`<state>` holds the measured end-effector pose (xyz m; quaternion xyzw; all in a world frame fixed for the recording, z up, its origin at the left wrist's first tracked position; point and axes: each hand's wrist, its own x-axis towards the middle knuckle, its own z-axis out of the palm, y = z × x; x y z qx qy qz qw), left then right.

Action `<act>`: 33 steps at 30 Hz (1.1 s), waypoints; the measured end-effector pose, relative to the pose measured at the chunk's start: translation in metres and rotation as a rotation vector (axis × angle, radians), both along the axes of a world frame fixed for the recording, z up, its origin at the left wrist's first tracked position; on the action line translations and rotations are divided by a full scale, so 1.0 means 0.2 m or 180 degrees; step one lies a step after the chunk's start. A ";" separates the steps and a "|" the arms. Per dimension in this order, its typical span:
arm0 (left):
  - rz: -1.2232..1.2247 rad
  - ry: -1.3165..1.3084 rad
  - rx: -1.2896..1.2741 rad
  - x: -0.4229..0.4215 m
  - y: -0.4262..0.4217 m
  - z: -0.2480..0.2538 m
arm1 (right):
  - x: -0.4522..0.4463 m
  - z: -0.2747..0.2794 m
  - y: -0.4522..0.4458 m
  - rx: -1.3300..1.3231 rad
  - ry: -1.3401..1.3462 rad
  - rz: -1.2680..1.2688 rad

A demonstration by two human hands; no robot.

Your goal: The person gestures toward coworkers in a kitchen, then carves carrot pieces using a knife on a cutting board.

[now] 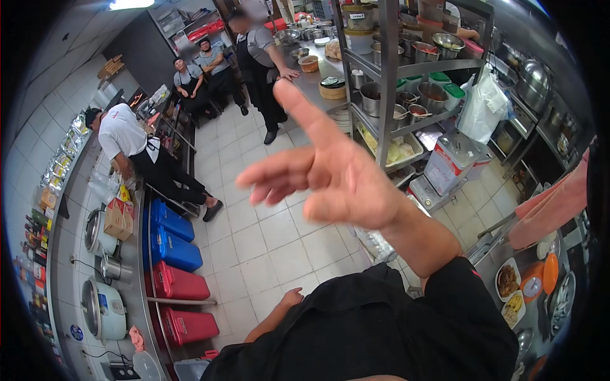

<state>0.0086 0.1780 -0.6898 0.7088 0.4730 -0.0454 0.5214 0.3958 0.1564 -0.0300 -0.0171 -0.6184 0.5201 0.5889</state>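
Close to the camera, my right hand (343,174) is raised with the palm side showing. Its index finger stretches up and away, the other fingers bend loosely and the thumb stands apart. Nothing is in it, and it appears to touch nothing. My left hand (291,297) hangs low beside my black shirt (356,324), over the tiled floor. Its fingers are small in view but look loosely apart, with no object visible in them. Past my right fingertip, a co-worker in a dark apron (254,76) leans a hand on a steel counter (311,66).
A metal shelf rack (389,82) with pots and containers stands right. Blue bins (175,247) and red bins (181,282) sit under the left counter, below rice cookers (105,309). A person in white (130,130) bends there; two others sit behind. Food dishes (508,279) stand lower right.
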 end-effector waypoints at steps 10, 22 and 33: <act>0.0067 0.0109 0.0103 -0.01 -0.17 0.15 | 0.32 -2.27 0.10 -0.3166 -0.1540 -0.2132; -0.0160 0.0213 -0.0464 -0.02 -0.13 -0.03 | 0.60 -3.25 -1.77 -0.5681 -0.3817 -0.1931; -0.0709 0.0865 0.0493 0.42 0.02 0.51 | 0.66 -3.42 -1.66 -0.3874 -0.5033 -0.2307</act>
